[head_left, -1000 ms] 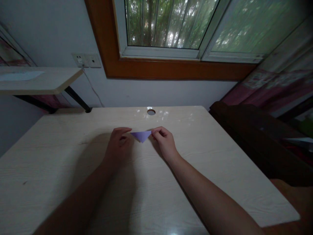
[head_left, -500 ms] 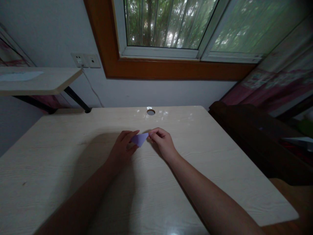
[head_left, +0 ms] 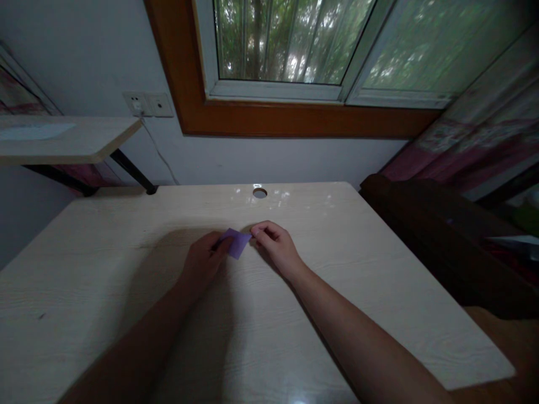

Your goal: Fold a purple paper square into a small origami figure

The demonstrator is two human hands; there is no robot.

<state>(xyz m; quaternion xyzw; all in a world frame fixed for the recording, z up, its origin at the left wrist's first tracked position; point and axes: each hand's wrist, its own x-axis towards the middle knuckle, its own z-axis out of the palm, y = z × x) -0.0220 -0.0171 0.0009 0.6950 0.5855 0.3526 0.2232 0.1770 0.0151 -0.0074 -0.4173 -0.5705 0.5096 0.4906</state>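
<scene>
A small piece of purple folded paper (head_left: 239, 245) is held between my two hands, above the middle of the pale wood-grain desk (head_left: 295, 331). My left hand (head_left: 205, 253) pinches its left side, thumb on the near face and fingers behind it. At the paper's right tip, my right hand (head_left: 275, 242) is closed, with thumb and forefinger pinching the corner. The fingers hide part of the paper, so its full folded shape cannot be made out.
A round cable hole (head_left: 260, 193) lies near the desk's back edge. To the left, a raised shelf (head_left: 101, 140) stands on black legs. Behind are a wall socket (head_left: 147, 105) with a cord and a window (head_left: 290, 45). Dark wooden furniture (head_left: 429, 224) stands at the right.
My left hand has shifted its grip left, its thumb now over the paper. The paper has turned and shows a squarer face. My right hand has moved slightly left, still pinching the tip.
</scene>
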